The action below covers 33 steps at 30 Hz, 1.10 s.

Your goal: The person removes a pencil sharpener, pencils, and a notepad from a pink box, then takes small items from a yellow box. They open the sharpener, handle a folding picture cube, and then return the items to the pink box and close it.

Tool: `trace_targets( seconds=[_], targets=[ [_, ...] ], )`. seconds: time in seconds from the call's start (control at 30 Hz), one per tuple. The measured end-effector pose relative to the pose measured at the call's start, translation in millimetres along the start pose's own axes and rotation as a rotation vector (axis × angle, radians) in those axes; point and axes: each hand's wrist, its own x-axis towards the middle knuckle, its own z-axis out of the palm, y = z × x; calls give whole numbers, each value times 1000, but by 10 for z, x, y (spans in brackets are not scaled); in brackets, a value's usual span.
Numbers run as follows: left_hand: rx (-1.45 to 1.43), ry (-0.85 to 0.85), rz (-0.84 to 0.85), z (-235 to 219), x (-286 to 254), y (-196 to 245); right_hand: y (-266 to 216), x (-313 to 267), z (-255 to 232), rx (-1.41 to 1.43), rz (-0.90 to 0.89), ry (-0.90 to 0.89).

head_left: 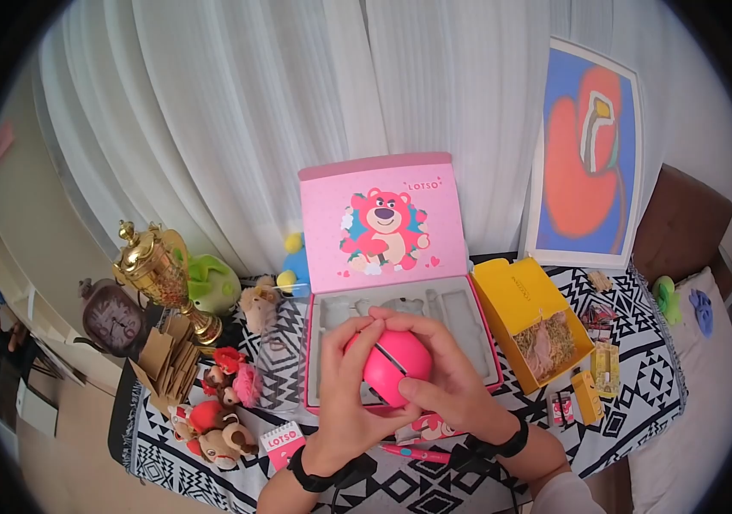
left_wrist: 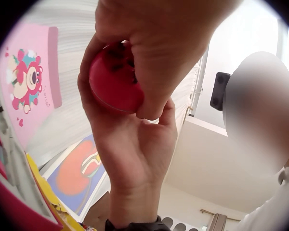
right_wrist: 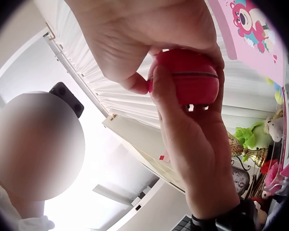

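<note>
A round, glossy pink object [head_left: 398,368] with a dark seam across it is held up between both hands, above the open pink box [head_left: 492,364]. The left hand [head_left: 345,390] curls round its left side, and the right hand [head_left: 460,381] grips its right side with the thumb on the front. In the left wrist view the pink object [left_wrist: 111,82] shows dark parts at its top, partly covered by the right hand [left_wrist: 159,43]. The right wrist view shows the seam on the pink object [right_wrist: 192,79], with the left hand [right_wrist: 197,154] around it.
Left of the box stand a gold trophy [head_left: 156,270], a clock [head_left: 113,317] and plush toys [head_left: 220,437]. A yellow box [head_left: 512,300] with shredded filling lies to the right, a framed picture [head_left: 589,163] behind it. A pink pen [head_left: 417,453] lies below the hands.
</note>
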Motion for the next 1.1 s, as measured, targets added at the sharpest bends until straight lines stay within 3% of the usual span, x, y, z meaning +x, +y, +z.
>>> trace_targets(
  seconds=[0.77,0.87,1.03,1.1],
  targets=[
    [13,36,-7,-5,-14,16,-24,-10,-51,-33,-18,-61],
    [-71,0,-82,-51,-6,-2,-97,-14,-30,5,34,-65],
    [-435,-83,-381,-77,12,-62,-108,1,-33,-83,114,-4],
    [-424,-120,-350,-104,28,-92,-95,19,-79,-26,133,11]
  ],
)
